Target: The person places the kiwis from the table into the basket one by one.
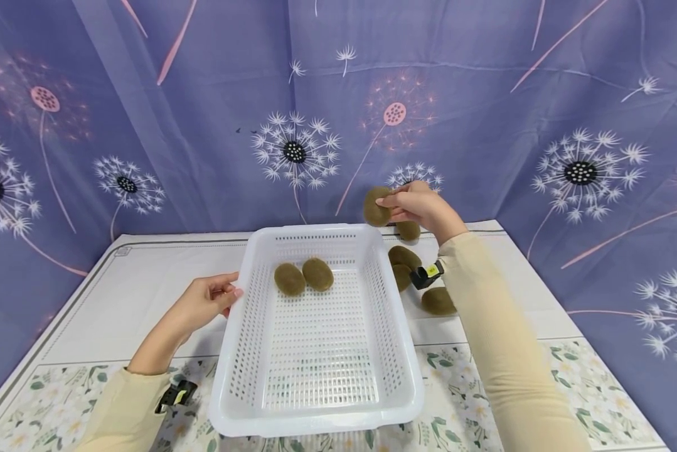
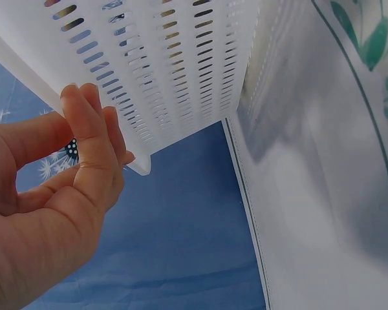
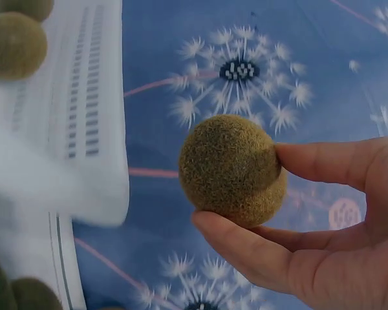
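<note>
While your right hand (image 1: 421, 206) pinches a kiwi (image 1: 375, 208) near the far right corner of the white basket (image 1: 315, 422), your left hand (image 1: 202, 302) grips its left rim. The yellow label (image 1: 431, 270) on your right wrist's black mount (image 1: 420, 279) is too small to read. Two kiwis (image 1: 290, 280) lie inside the basket, and other kiwis (image 1: 438, 302) rest on the counter (image 1: 169, 263) to its right.

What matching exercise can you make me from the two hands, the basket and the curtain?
1. Left hand
2. Right hand
3. Basket
4. Curtain

A. White, full of small holes
B. Holding up a kiwi
C. Printed with dandelions
D. At the basket's left side

Pairs: 1-D, 2-B, 3-A, 4-C
</note>
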A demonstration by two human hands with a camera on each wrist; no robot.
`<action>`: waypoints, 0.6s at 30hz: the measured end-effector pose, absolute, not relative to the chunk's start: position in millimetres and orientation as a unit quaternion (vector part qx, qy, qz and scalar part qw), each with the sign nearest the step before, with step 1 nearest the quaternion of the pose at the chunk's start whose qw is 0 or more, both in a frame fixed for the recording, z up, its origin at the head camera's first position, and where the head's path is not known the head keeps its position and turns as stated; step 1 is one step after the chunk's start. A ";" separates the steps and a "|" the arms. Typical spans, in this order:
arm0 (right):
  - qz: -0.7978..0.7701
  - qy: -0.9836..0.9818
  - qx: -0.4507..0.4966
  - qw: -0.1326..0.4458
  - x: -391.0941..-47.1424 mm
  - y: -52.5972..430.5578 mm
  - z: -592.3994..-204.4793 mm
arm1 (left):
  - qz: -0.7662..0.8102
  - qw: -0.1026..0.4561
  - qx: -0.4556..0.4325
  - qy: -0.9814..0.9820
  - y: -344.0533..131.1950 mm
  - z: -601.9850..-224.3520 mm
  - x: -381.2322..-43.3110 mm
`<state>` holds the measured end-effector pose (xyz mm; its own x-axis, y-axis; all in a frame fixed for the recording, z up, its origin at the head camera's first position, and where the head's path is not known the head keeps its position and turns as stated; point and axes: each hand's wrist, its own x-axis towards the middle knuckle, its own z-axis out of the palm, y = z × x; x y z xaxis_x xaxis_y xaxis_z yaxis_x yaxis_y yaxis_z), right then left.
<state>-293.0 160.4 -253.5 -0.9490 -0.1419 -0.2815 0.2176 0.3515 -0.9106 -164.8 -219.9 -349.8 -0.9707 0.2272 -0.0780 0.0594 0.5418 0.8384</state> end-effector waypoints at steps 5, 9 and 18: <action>-0.556 0.815 0.007 0.162 -290.8 138.2 -249.5 | 0.474 0.089 0.082 0.872 -220.5 -351.2 -164.5; -0.559 0.813 -0.004 0.162 -289.3 122.8 -249.8 | 0.473 0.089 0.083 0.872 -221.2 -352.3 -164.7; -0.554 0.811 -0.014 0.186 -291.2 91.6 -256.4 | 0.472 0.084 0.085 0.873 -220.4 -349.7 -165.8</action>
